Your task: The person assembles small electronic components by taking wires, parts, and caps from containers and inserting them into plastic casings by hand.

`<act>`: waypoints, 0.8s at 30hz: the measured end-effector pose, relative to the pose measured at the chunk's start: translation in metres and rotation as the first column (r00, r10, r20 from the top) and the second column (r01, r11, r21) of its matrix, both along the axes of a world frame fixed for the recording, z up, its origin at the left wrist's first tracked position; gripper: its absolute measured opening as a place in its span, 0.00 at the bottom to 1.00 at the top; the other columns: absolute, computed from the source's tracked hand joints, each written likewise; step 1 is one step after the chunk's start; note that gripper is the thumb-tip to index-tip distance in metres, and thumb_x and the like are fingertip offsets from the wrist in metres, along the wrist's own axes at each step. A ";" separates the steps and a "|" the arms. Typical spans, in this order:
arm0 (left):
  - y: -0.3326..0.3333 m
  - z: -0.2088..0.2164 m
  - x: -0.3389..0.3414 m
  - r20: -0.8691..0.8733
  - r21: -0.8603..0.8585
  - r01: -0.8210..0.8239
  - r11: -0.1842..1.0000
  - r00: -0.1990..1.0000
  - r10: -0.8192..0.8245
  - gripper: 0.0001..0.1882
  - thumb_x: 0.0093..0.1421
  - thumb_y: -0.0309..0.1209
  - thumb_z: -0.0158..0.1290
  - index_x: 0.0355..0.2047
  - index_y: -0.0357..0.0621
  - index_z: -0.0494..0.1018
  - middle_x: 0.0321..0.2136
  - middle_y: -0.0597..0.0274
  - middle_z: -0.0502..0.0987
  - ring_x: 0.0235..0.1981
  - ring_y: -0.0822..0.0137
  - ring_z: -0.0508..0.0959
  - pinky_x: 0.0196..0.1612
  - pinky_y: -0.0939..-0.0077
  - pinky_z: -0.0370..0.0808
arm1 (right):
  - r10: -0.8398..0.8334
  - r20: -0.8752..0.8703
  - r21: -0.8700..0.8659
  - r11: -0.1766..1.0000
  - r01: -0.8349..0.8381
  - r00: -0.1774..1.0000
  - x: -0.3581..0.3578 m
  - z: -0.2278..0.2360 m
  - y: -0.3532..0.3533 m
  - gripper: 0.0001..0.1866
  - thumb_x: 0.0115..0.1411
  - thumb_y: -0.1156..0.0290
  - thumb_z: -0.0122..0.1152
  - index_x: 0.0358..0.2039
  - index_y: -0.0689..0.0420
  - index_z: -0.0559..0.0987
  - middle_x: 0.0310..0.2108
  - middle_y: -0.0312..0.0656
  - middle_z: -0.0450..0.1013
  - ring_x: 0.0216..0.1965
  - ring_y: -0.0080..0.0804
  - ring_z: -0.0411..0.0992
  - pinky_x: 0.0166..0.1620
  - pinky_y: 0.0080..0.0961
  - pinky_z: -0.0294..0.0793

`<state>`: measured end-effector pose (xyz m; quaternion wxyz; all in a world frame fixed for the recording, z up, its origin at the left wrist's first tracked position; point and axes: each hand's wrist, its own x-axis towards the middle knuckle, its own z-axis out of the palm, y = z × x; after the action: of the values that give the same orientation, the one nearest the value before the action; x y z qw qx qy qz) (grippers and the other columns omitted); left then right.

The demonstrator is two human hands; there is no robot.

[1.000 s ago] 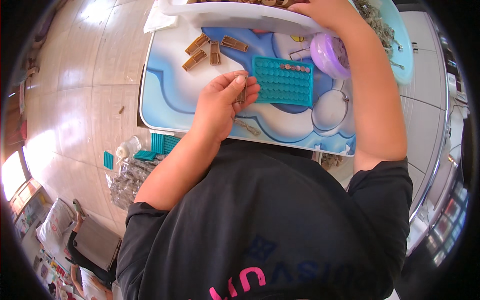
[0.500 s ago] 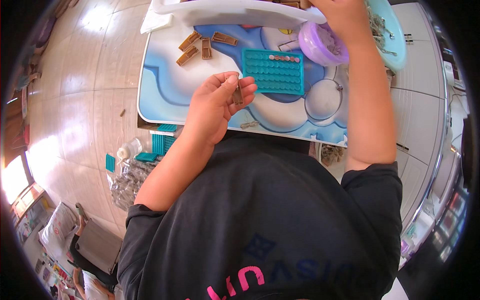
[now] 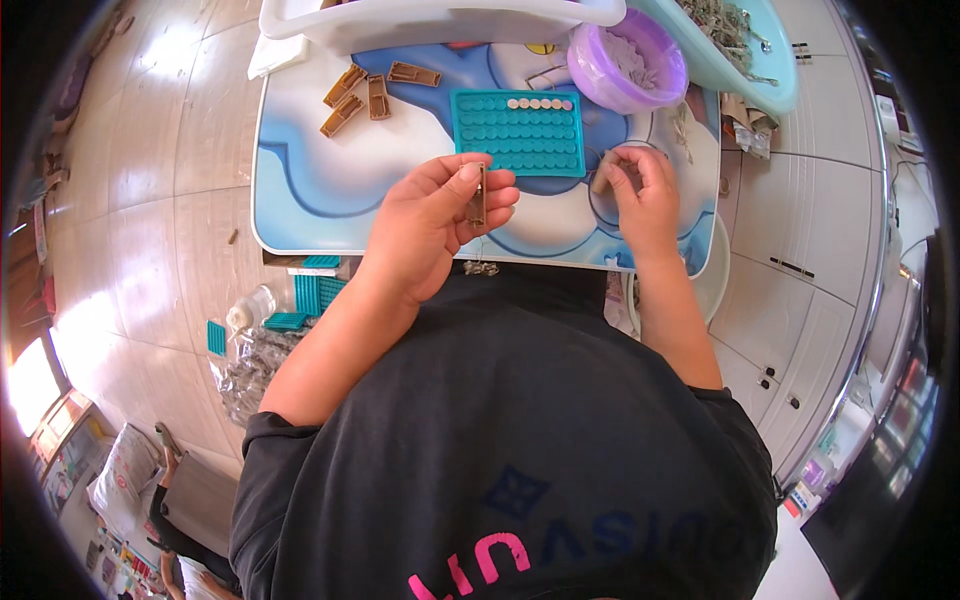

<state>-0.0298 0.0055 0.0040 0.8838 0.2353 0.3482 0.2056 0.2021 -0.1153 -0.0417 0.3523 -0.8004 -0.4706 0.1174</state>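
Left hand [image 3: 425,225] fingers clamp a brown clip [image 3: 477,193] upright; right hand [image 3: 640,195] fingers pinch a small piece [image 3: 603,172], teal tray [image 3: 520,135] just beyond both on the table [image 3: 300,200].

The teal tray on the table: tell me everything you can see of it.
The teal tray is a flat rectangle, seemingly plastic, its top covered in rows of small round dimples. It lies flat on the blue and white table, long side across. A short line of pale round discs fills part of its far row; the other dimples look empty. A purple bowl stands just beyond its far right corner. The left hand, pinching a small brown piece, overlaps its near edge in the picture; contact is unclear.
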 end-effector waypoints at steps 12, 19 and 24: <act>-0.002 0.002 0.001 -0.045 0.030 0.013 0.999 0.999 -0.011 0.17 0.64 0.33 0.44 0.48 0.32 0.62 0.39 0.52 0.73 0.39 0.65 0.76 0.45 0.72 0.74 | 0.177 0.305 0.010 0.982 -0.189 0.936 -0.005 0.022 -0.004 0.31 0.38 0.65 0.72 0.44 0.58 0.73 0.42 0.44 0.70 0.45 0.43 0.66 0.49 0.34 0.65; -0.002 -0.004 -0.003 0.054 -0.042 0.007 0.999 0.999 -0.004 0.23 0.66 0.42 0.39 0.49 0.32 0.62 0.39 0.52 0.73 0.39 0.63 0.76 0.44 0.71 0.74 | 0.471 0.096 0.213 0.850 -0.481 0.877 -0.072 0.062 0.040 0.31 0.36 0.65 0.72 0.44 0.57 0.73 0.41 0.42 0.70 0.43 0.44 0.66 0.48 0.35 0.65; -0.003 -0.006 -0.004 0.053 -0.026 0.023 0.999 0.998 -0.021 0.24 0.66 0.43 0.37 0.49 0.32 0.64 0.40 0.53 0.72 0.40 0.63 0.76 0.44 0.70 0.74 | 0.548 0.144 0.159 0.809 -0.566 0.824 -0.086 0.058 0.049 0.30 0.34 0.68 0.72 0.42 0.56 0.72 0.41 0.41 0.70 0.42 0.43 0.67 0.46 0.36 0.66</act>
<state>-0.0338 0.0029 -0.0018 0.8979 0.2218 0.3249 0.1973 0.1163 -0.0667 0.0159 0.3571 -0.5932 -0.7092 0.1324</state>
